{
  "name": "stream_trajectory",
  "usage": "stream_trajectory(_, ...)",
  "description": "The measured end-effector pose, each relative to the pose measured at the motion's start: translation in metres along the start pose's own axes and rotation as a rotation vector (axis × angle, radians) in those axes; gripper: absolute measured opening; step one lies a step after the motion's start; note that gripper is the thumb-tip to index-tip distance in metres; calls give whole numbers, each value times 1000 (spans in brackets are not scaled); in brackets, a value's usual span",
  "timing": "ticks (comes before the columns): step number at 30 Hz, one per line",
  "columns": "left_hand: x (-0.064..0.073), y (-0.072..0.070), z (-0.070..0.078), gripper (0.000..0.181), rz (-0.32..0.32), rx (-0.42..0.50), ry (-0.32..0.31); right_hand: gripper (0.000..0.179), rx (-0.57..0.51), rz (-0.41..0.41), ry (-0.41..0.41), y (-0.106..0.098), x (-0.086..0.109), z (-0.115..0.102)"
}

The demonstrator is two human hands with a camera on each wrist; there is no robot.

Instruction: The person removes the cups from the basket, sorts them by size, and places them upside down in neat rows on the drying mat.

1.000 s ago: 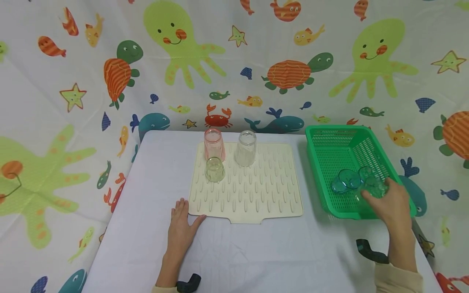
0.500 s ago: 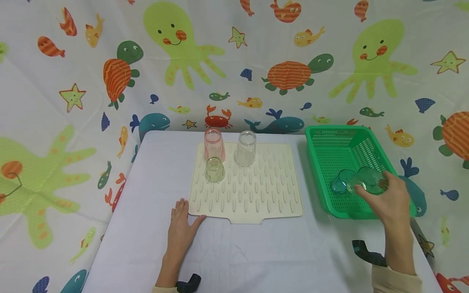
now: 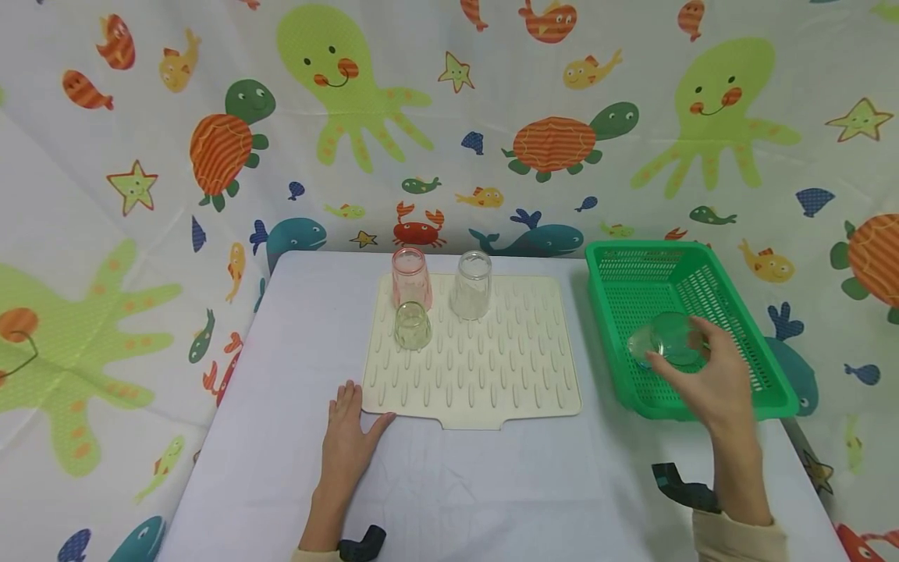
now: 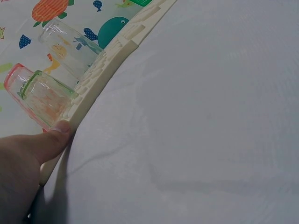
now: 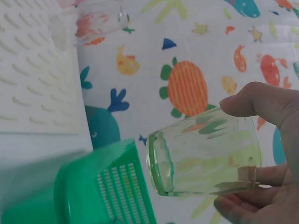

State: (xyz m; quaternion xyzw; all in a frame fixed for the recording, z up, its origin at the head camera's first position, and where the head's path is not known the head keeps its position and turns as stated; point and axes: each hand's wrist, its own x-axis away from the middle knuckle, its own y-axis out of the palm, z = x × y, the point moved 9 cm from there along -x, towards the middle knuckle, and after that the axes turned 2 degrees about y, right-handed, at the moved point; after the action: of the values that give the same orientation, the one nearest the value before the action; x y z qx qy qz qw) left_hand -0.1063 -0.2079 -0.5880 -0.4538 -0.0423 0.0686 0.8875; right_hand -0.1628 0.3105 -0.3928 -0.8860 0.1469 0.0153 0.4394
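In the head view, the left hand (image 3: 347, 429) is laid flat, fingers extended and nothing gripped, at the 7 o'clock corner of the ribbed mat (image 3: 506, 363); by the left wrist camera only its thumb (image 4: 53, 135) is caught. A green-tinted glass (image 3: 676, 337) is grasped by the right hand (image 3: 716, 382) above the green basket (image 3: 628, 289), at the mat's 3 o'clock. The opposing thumb and fingers are better shown from the right wrist. Farther off, a small glass (image 3: 412, 328), a pink glass (image 3: 410, 275) and a clear glass (image 3: 472, 293) are stood at the mat's 10, 11 and 12 o'clock.

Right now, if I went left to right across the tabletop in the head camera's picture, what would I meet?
Left hand → tall pink glass → tall clear glass → green basket.
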Motion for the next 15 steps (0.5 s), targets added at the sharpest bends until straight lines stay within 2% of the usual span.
stream_trajectory(9, 0, 0, 0, 93, -6, -2, -6, 86, -75, -40, -135, 27, 9, -30)
stream_trajectory(15, -1, -1, 1, 93, 20, -11, 8, 90, -132, -97, -179, 50, 17, -47)
